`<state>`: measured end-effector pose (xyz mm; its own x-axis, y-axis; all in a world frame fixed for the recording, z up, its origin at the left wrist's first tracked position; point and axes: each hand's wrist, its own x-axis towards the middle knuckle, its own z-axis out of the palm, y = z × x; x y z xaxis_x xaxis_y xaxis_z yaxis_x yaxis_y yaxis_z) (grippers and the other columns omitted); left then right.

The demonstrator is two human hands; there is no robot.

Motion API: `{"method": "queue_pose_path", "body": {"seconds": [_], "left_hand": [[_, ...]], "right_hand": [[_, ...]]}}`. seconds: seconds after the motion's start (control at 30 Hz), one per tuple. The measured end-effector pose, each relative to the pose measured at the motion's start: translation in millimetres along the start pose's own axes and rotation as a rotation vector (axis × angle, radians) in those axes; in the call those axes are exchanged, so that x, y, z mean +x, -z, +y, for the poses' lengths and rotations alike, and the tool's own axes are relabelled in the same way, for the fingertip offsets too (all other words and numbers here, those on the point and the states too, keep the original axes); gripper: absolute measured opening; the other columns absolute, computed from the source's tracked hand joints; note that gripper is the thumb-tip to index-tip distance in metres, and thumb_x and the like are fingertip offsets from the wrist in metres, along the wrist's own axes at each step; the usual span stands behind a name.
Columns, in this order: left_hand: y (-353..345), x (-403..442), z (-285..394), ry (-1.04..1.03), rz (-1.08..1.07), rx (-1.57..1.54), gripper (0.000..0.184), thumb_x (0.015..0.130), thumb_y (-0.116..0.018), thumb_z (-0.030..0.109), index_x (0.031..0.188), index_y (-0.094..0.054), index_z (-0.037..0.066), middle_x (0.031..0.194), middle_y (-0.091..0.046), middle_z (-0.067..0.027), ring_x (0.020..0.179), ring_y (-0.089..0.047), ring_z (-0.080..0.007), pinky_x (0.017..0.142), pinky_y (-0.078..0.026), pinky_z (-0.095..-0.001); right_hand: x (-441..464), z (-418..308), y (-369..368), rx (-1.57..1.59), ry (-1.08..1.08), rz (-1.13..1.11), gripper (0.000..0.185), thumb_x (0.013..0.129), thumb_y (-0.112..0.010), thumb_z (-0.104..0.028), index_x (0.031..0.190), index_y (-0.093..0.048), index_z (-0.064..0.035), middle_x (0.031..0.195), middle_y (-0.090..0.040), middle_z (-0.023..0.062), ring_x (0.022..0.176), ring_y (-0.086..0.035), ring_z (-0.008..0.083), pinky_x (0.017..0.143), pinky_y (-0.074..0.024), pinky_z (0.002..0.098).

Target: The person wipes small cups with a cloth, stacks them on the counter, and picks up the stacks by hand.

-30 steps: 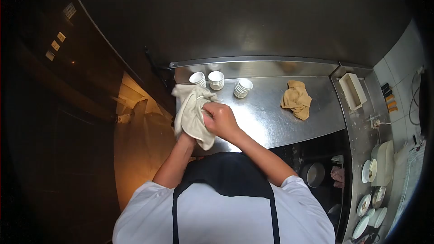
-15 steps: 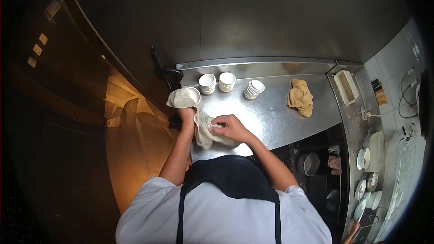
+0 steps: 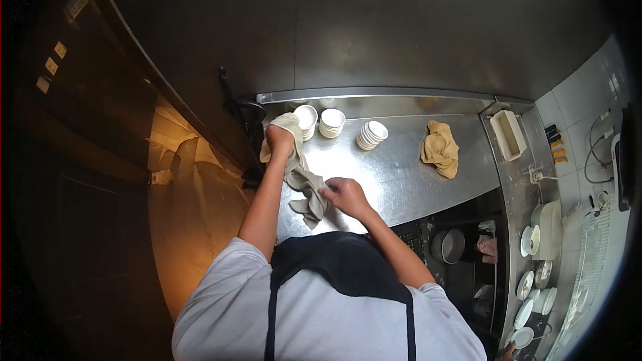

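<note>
Grey cloth (image 3: 306, 184) found over the left of the bench (image 3: 408, 180), running between both hands. Right hand (image 3: 349, 197): pinching its near portion. Left hand (image 3: 279, 139): at its far portion, beside the leftmost stacked cups (image 3: 306, 119); fingers hidden, grip cannot be told.

Surface (image 3: 408, 190): open lane from right hand (image 3: 349, 197) rightward, in front of tan cloth (image 3: 440, 150). Wide gap between that cloth and right bowl stack (image 3: 372, 136), running to back ledge (image 3: 394, 103). Narrower gap between right stack and middle bowl stack (image 3: 332, 124). Middle stack and left bowl stack (image 3: 305, 119) too close for fingers. Left end blocked by left hand (image 3: 278, 139) and pale cloth (image 3: 304, 184).
</note>
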<state>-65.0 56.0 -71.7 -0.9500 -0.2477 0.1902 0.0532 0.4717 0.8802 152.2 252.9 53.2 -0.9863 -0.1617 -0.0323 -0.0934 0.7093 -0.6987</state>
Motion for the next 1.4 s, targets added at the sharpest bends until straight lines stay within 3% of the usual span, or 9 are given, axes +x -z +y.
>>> {"method": "queue_pose_path", "body": {"seconds": [0.13,0.43,0.5,0.57,0.67,0.8,0.97,1.0,1.4], "left_hand": [[-6,0,-19,-0.085,0.070,0.137,0.027,0.089,-0.071,0.030,0.089,-0.077,0.004,0.091,-0.077,-0.0174,0.088,-0.076,-0.0305,0.074,-0.056,-0.0410],[51,-28,60,0.752,-0.128,-0.894,0.022,0.098,-0.064,0.028,0.082,-0.061,0.014,0.073,-0.055,0.0046,0.052,-0.049,-0.0160,0.050,-0.042,-0.0339],[70,-42,76,0.600,-0.254,-0.950,0.022,0.100,-0.064,0.031,0.085,-0.054,0.019,0.073,-0.046,0.0056,0.048,-0.035,-0.0133,0.046,-0.032,-0.0299],[99,-66,122,0.411,-0.265,-1.256,0.043,0.101,-0.066,0.034,0.137,-0.058,0.012,0.082,-0.053,0.0027,0.062,-0.045,-0.0091,0.058,-0.040,-0.0265],[152,-114,172,0.017,-0.435,-1.063,0.060,0.103,-0.061,0.033,0.156,-0.043,0.011,0.113,-0.063,-0.0040,0.095,-0.060,-0.0186,0.084,-0.051,-0.0368],[128,-159,105,-0.328,-0.011,-0.121,0.059,0.103,-0.059,0.033,0.156,-0.043,0.010,0.133,-0.060,-0.0080,0.119,-0.057,-0.0244,0.104,-0.046,-0.0410],[127,-170,125,-0.635,-0.150,0.592,0.049,0.104,-0.057,0.029,0.146,-0.053,0.005,0.144,-0.057,-0.0149,0.131,-0.054,-0.0217,0.114,-0.043,-0.0374],[147,-170,172,-0.332,-0.461,0.054,0.049,0.105,-0.054,0.032,0.144,-0.053,0.002,0.140,-0.060,-0.0136,0.126,-0.058,-0.0221,0.110,-0.047,-0.0370],[104,-159,132,-0.056,-0.307,-0.496,0.032,0.102,-0.056,0.025,0.123,-0.060,0.002,0.114,-0.066,-0.0092,0.105,-0.065,-0.0206,0.092,-0.054,-0.0337]], "right_hand": [[19,30,22,0.041,-0.006,0.208,0.021,0.090,-0.075,-0.025,0.094,-0.078,-0.0050,0.090,-0.075,0.0140,0.079,-0.072,0.0304,0.073,-0.0564,0.0415],[93,104,72,-0.462,0.190,0.669,0.012,0.086,-0.074,-0.014,0.094,-0.078,-0.0057,0.099,-0.074,0.0161,0.100,-0.068,0.0359,0.088,-0.0544,0.0456],[100,122,78,-0.381,0.160,0.537,0.016,0.087,-0.075,-0.016,0.099,-0.078,-0.0055,0.100,-0.074,0.0180,0.098,-0.068,0.0379,0.090,-0.0539,0.0455],[102,120,87,-0.306,0.052,0.506,0.016,0.088,-0.074,-0.017,0.098,-0.078,-0.0046,0.098,-0.075,0.0182,0.096,-0.069,0.0384,0.089,-0.0539,0.0458],[99,127,88,-0.367,0.067,0.525,0.018,0.089,-0.074,-0.021,0.095,-0.079,-0.0051,0.093,-0.075,0.0185,0.091,-0.070,0.0385,0.086,-0.0546,0.0464],[100,134,89,-0.410,0.041,0.430,0.023,0.091,-0.071,-0.027,0.093,-0.080,-0.0062,0.088,-0.075,0.0196,0.083,-0.071,0.0393,0.078,-0.0559,0.0478],[108,132,88,-0.198,-0.086,0.595,0.023,0.093,-0.067,-0.025,0.091,-0.079,-0.0054,0.087,-0.074,0.0203,0.080,-0.071,0.0416,0.073,-0.0557,0.0500],[108,130,89,-0.173,-0.113,0.600,0.022,0.094,-0.067,-0.023,0.091,-0.079,-0.0052,0.088,-0.074,0.0202,0.080,-0.071,0.0423,0.073,-0.0556,0.0505],[72,67,73,0.623,-0.062,0.855,0.027,0.105,-0.062,-0.020,0.100,-0.074,0.0037,0.092,-0.075,0.0112,0.088,-0.068,0.0146,0.081,-0.0528,0.0334]]}}
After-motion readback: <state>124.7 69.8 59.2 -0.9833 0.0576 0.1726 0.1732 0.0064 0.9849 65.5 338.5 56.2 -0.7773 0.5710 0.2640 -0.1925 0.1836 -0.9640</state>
